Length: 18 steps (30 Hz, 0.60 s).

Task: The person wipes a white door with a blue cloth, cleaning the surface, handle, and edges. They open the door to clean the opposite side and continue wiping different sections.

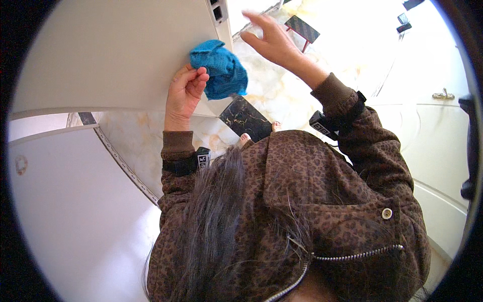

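Observation:
Between the thumb and fingers of my left hand (187, 90) is a folded blue cloth (226, 73), its loose part hanging to the right. The cloth is next to the edge of a white door (113, 56); whether it touches the door I cannot tell. A metal lock plate (217, 11) with dark openings is set in that door edge, above the cloth in the picture. My right hand (273, 41) is raised to the right of the door edge, thumb and fingers apart, holding nothing. Its fingertips are slightly blurred.
Marbled floor tiles (260, 71) with a black inset tile (247, 119) lie beneath me. A small low stool (302, 29) with red legs stands ahead. On the right is another white door (434, 143) with a metal handle (443, 95). A white wall (83, 188) fills the lower left.

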Motion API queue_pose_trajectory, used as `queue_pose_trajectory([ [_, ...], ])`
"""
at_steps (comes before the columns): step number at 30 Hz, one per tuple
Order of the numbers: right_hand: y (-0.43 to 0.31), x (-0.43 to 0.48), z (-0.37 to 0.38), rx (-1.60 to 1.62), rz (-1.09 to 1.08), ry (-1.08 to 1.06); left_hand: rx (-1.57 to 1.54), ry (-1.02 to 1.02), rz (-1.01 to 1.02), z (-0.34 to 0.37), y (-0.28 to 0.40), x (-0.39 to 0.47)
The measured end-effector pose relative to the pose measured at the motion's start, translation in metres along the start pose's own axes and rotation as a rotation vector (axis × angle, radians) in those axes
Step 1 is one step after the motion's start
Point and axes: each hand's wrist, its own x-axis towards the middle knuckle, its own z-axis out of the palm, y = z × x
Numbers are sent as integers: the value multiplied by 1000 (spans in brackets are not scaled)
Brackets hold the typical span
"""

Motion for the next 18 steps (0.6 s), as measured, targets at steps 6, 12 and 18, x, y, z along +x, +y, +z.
queue_pose_trajectory([
  [6,16,-36,23,994,548,-480,25,-147,-108,29,-12,12],
  [12,1,-34,12,1302,686,-183,885,22,413,47,-14,2],
  [18,-14,-38,1,1422,492,-271,1173,-161,401,74,-38,-10],
])
